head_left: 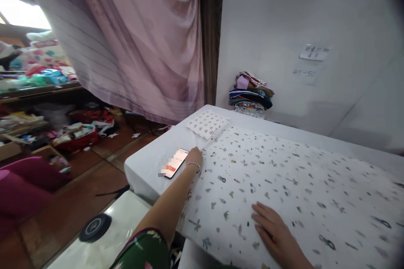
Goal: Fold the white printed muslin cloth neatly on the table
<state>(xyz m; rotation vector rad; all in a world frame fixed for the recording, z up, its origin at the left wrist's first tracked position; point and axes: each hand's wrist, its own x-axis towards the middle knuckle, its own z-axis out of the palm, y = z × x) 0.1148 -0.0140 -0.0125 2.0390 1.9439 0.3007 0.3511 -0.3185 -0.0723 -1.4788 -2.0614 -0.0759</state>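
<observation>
We have the printed cloth [284, 176] spread flat over the white table [148, 164], and both hands sit on it, seemingly to keep it smooth and still. Our left hand [195, 155] reaches out to the cloth's far-left edge, just beside the phone [175, 162] lying face up on the bare table; the fingers look curled down onto the edge, though we cannot tell whether they pinch it or only press. A thin bracelet [193, 164] rings that wrist. Our right hand [273, 231] lies palm down on the cloth's near part, fingers straight and slightly apart — holding nothing, only pressing. Beyond the cloth's far-left corner rests a small patterned pad [206, 124], and past that, against the wall, a stack of folded fabrics [251, 92].
</observation>
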